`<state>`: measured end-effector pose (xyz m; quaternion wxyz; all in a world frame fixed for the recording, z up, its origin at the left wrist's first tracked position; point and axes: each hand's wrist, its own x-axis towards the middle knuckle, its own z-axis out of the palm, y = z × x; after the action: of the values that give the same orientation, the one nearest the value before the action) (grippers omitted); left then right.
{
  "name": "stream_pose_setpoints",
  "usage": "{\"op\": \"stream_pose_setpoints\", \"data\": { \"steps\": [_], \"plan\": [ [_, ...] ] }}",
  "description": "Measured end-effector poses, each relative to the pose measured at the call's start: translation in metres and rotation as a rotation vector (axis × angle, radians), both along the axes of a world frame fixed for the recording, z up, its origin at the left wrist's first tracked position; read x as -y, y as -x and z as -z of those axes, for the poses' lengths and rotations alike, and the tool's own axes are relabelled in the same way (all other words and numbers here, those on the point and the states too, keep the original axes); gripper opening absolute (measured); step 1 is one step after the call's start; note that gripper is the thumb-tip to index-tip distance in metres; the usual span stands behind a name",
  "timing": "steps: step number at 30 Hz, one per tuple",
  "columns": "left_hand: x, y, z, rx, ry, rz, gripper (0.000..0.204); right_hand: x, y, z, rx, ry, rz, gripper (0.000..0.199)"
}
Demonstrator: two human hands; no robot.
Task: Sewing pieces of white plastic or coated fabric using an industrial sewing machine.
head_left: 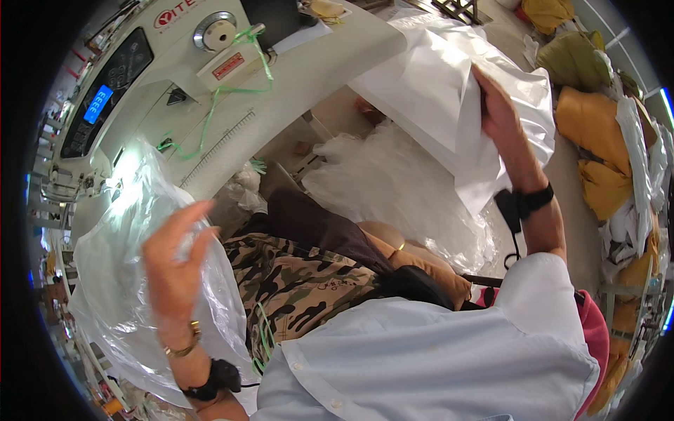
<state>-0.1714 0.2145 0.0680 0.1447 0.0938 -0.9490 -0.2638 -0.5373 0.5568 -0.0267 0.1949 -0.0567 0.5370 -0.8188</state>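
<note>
Spread wide, the fingers and thumb of the left hand [175, 263] look open, with nothing held that can be seen, though the hand is blurry. It is by the near left end of the sewing machine [309, 81]. The right hand [497, 109] is out past the machine's right end, with its fingers laid long against a white sheet [449, 91]. It is hard to tell if they pinch it.

The sewing machine is the biggest thing, pale and smooth. The white sheet is at its right end, big, shiny and bent into folds. By the machine's near left end is a clear plastic sheet [112, 259], all crinkly, behind the left hand. You cannot tell if that hand touches it. More clear plastic [393, 182] is in a heap lower than the machine, on its near side. A camouflage cloth [302, 277] is on the person's lap, also on the machine's near side. On the machine are a round silver dial [215, 33], a little blue screen [98, 105] and a thin green string [246, 90].
</note>
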Motion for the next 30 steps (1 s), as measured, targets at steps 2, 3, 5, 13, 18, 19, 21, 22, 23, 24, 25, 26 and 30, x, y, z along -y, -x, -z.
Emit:
{"op": "stream_pose_setpoints", "data": {
  "steps": [2, 3, 5, 13, 18, 19, 21, 22, 23, 24, 25, 26, 30],
  "plan": [
    [-0.026, 0.028, 0.013, 0.028, -0.259, 0.120, 0.024, 0.018, -0.032, -0.001, -0.017, 0.062, -0.084, 0.028],
    [-0.038, 0.040, 0.019, 0.069, -0.357, 0.166, 0.023, 0.023, -0.046, -0.005, -0.004, 0.043, -0.069, 0.028],
    [-0.058, 0.059, 0.030, 0.127, -0.505, 0.232, 0.022, 0.035, -0.069, -0.010, 0.065, 0.147, -0.304, 0.035],
    [-0.099, 0.086, 0.053, 0.112, -0.740, 0.463, 0.043, 0.066, -0.133, -0.022, 0.250, 0.309, -0.393, 0.044],
    [-0.128, 0.082, 0.057, -0.055, -0.703, 0.555, 0.047, 0.065, -0.140, -0.051, 0.251, 0.576, -0.457, 0.055],
    [-0.131, 0.083, 0.057, -0.012, -0.798, 0.567, 0.046, 0.065, -0.142, -0.055, 0.245, 0.648, -0.477, 0.055],
    [-0.133, 0.082, 0.054, -0.046, -0.830, 0.597, 0.041, 0.063, -0.143, -0.060, 0.248, 0.715, -0.510, 0.055],
    [-0.131, 0.082, 0.053, -0.035, -0.826, 0.592, 0.041, 0.062, -0.144, -0.061, 0.133, 0.736, -0.522, 0.053],
    [-0.129, 0.079, 0.051, -0.053, -0.853, 0.672, 0.037, 0.061, -0.142, -0.063, -0.017, 0.725, -0.504, 0.054],
    [-0.127, 0.079, 0.049, -0.071, -0.837, 0.750, 0.034, 0.059, -0.142, -0.065, -0.136, 0.787, -0.512, 0.054],
    [-0.121, 0.076, 0.047, -0.079, -0.875, 0.752, 0.034, 0.056, -0.142, -0.067, -0.303, 0.704, -0.433, 0.056],
    [-0.116, 0.072, 0.046, 0.033, -0.809, 0.783, 0.032, 0.051, -0.141, -0.071, -0.442, 0.688, -0.368, 0.054],
    [-0.121, 0.068, 0.049, -0.097, -0.547, 0.804, 0.030, 0.029, -0.142, -0.093, -0.622, 0.617, -0.228, 0.049]
  ]
}}
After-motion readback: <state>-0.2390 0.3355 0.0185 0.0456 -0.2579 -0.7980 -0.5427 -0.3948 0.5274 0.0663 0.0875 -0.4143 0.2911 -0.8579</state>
